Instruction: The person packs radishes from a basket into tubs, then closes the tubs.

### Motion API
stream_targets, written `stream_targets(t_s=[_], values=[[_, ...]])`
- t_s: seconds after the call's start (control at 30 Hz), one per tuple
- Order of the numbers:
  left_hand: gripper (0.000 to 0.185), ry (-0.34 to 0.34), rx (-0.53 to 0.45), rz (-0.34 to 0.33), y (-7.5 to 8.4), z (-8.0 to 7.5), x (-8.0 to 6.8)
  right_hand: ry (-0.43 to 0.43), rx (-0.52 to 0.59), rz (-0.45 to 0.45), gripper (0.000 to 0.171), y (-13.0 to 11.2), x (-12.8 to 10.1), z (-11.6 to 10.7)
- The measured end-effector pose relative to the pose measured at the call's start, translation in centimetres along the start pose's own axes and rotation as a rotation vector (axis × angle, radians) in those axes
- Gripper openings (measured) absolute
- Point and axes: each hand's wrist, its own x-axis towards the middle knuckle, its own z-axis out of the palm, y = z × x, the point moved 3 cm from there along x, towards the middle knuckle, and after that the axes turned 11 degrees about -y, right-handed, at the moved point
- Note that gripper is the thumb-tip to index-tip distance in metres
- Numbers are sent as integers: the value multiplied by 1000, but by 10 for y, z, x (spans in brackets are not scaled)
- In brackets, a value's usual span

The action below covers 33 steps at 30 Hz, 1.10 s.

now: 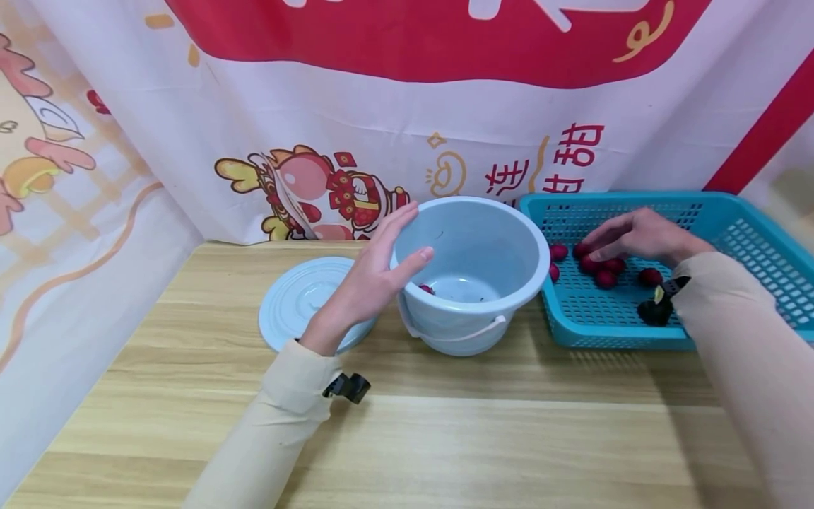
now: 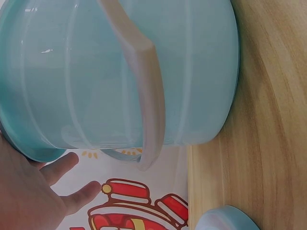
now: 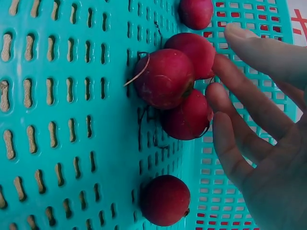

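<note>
My left hand (image 1: 384, 265) rests at the left rim of a light blue bucket (image 1: 464, 325), thumb over the rim and the other fingers fairly straight and spread along its outside. A small part of a red radish (image 1: 427, 288) shows inside the bucket. My right hand (image 1: 651, 237) reaches into a teal plastic basket (image 1: 623, 338). Its loosely bent fingers (image 3: 249, 100) are at a cluster of red radishes (image 3: 165, 79), apparently touching them, without visibly closing round one. A single radish (image 3: 165, 200) lies apart from the cluster.
A round light blue lid (image 1: 295, 304) lies on the wooden table (image 1: 445, 438), left of the bucket. The bucket's pale handle (image 2: 151, 86) hangs down its near side. Behind stands a printed white and red cloth (image 1: 381, 113). The basket is right beside the bucket.
</note>
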Motion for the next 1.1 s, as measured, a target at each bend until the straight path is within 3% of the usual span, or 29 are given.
stream_targets(t_s=[0.3,0.7,1.1], values=[[76,2,0,-3,1,-1,0,-13,-18,23,58,3,3,-2],[76,0,1,3,1,-2,1,-93,-84,26,54,7,9,-2],[75,4,3,4,0,0,0,-20,-175,-7,57,-2,8,1]])
